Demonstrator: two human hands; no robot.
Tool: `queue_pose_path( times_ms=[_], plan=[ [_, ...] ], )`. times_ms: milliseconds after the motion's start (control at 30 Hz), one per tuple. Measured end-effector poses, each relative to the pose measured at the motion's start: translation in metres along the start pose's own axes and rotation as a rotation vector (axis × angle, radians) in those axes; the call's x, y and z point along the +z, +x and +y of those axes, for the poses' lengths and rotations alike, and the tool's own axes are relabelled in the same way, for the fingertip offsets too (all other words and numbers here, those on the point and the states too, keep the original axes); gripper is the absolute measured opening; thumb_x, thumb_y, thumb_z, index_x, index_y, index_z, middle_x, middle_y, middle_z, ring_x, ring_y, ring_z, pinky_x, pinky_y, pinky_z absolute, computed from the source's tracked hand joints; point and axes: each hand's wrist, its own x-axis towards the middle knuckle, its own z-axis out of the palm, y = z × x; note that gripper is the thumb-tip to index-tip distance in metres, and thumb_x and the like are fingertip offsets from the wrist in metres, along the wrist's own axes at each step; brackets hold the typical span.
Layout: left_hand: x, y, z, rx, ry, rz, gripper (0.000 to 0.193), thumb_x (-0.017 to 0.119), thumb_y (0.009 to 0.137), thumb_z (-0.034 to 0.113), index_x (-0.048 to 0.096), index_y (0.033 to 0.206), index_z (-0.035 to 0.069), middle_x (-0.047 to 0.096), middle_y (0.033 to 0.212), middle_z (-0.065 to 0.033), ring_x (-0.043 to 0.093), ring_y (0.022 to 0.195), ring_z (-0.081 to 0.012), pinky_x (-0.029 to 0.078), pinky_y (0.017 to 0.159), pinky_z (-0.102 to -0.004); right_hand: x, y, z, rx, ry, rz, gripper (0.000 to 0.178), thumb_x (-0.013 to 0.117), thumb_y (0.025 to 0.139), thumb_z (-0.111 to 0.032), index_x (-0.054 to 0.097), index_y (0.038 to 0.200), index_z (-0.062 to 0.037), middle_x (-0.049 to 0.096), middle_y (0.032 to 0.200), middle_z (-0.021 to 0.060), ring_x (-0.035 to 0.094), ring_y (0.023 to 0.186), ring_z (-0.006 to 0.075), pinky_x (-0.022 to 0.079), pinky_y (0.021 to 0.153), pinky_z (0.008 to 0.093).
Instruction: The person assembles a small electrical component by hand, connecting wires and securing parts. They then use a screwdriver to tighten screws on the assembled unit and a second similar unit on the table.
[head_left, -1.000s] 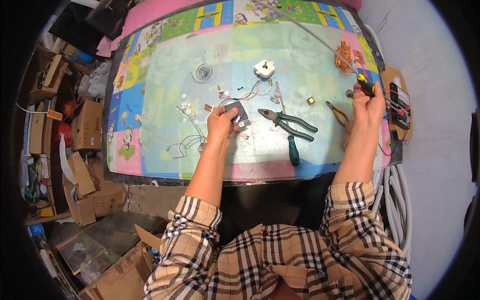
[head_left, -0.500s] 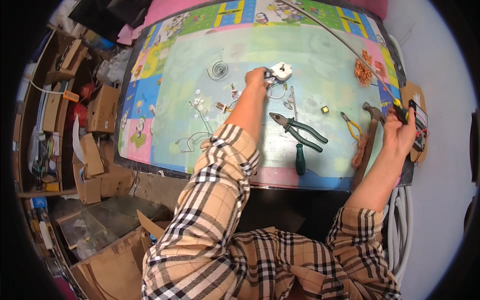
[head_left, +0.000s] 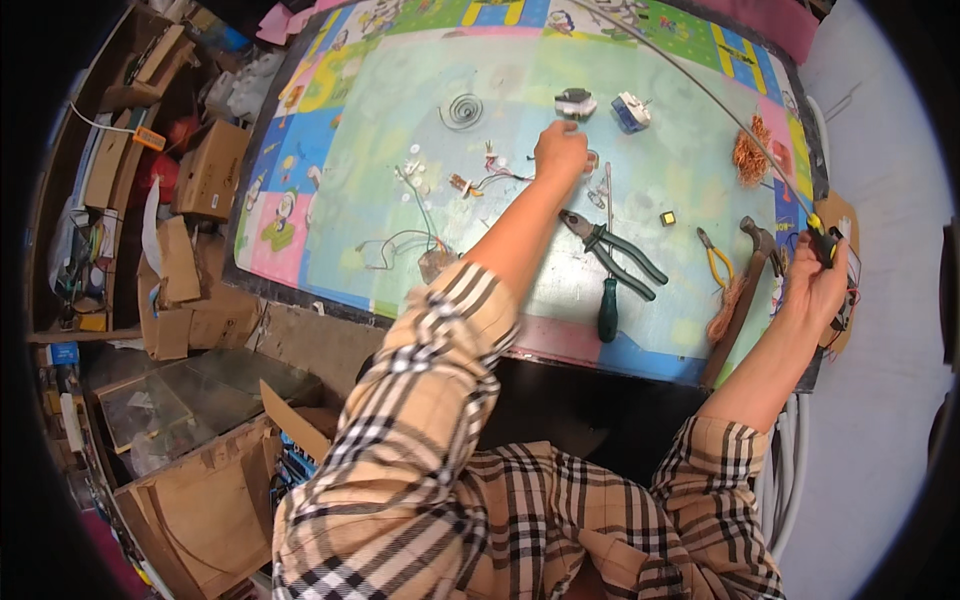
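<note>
My left hand (head_left: 562, 152) is over the middle of the table with its fingers curled closed; whatever they grip is hidden. Just beyond its fingertips lies a grey-and-white component (head_left: 575, 102), and a white-and-blue component (head_left: 631, 112) sits to its right. Close to the wrist are combination pliers (head_left: 612, 250) with dark green handles and a green-handled screwdriver (head_left: 608, 312). At the table's right edge my right hand (head_left: 815, 280) is closed around a yellow-and-black handled tool (head_left: 822, 240). From the handle a long thin grey rod or cord (head_left: 710, 88) stretches up and left.
Across the table lie a spiral spring (head_left: 462, 111), loose wires (head_left: 425, 220), a copper wire bundle (head_left: 751, 152), a small yellow-and-black block (head_left: 668, 218), yellow-handled pliers (head_left: 716, 260) and a hammer (head_left: 745, 290). Cardboard boxes (head_left: 212, 170) and shelves stand left; a pale wall rises right.
My left hand has let go of the white component, now lying farther right, and has shifted within the view. My right hand keeps its hold on the handle. The view has shifted slightly.
</note>
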Motion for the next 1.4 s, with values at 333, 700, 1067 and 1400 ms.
queue_pose_path(
  times_ms=[333, 700, 1067, 1400],
  plan=[
    [-0.126, -0.178, 0.027, 0.249, 0.801, -0.473, 0.034, 0.06, 0.085, 0.027, 0.062, 0.108, 0.001, 0.067, 0.086, -0.0154, 0.063, 0.076, -0.0257, 0.048, 0.072, -0.0363, 0.039, -0.025, 0.028, 0.041, -0.257, -0.086, 0.029, 0.05, 0.096, -0.016, 0.048, 0.113, 0.0074, 0.059, 0.104, 0.0193, 0.065, 0.088, 0.0298, 0.057, 0.078, 0.0426],
    [-0.249, -0.182, 0.007, 0.012, 1.21, 0.043, 0.026, 0.057, 0.083, 0.023, 0.067, 0.089, 0.0, 0.065, 0.087, -0.0239, 0.061, 0.086, -0.0411, 0.047, 0.079, -0.0449, 0.081, -0.062, 0.079, 0.009, -0.55, -0.271, 0.036, 0.046, 0.098, -0.02, 0.047, 0.123, 0.0065, 0.062, 0.1, 0.0179, 0.066, 0.089, 0.0284, 0.059, 0.077, 0.038],
    [-0.231, -0.159, -0.045, -0.048, 1.178, -0.08, 0.085, 0.074, 0.068, 0.056, 0.05, 0.11, -0.014, 0.062, 0.102, -0.0298, 0.063, 0.097, -0.0364, 0.049, 0.084, -0.0391, 0.097, -0.071, 0.096, 0.078, -0.378, -0.243, 0.019, 0.048, 0.095, -0.013, 0.048, 0.103, 0.0036, 0.057, 0.097, 0.0157, 0.065, 0.087, 0.0295, 0.061, 0.075, 0.0471],
    [-0.208, -0.141, -0.057, -0.155, 0.92, 0.114, 0.083, 0.081, 0.064, 0.04, 0.041, 0.118, -0.008, 0.059, 0.109, -0.0222, 0.06, 0.1, -0.0331, 0.049, 0.084, -0.0392, 0.089, -0.063, 0.088, 0.022, -0.376, -0.265, 0.018, 0.05, 0.094, -0.012, 0.047, 0.104, 0.0028, 0.057, 0.096, 0.016, 0.066, 0.084, 0.03, 0.061, 0.073, 0.0464]
  ],
)
